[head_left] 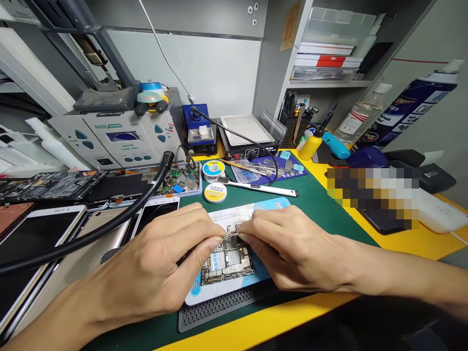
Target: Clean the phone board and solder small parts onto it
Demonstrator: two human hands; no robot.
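A phone circuit board [234,261] lies on a white and blue plate [226,292] on the green mat. My left hand [171,258] reaches over the plate's left part, thumb and forefinger pinched at the board's upper edge. From the other side my right hand [288,243] pinches at the same edge, its fingertips close to the left ones. Small metal parts of the board show between the two pinches. What exactly the fingertips grip is hidden by the fingers.
Several phones [40,243] lie at the left, crossed by a thick black hose [109,234]. Beyond the plate are a white brush [259,187], solder spool [214,169] and round tin [215,192]. A rework station [120,139] stands at the back left, a yellow bottle [310,146] at right.
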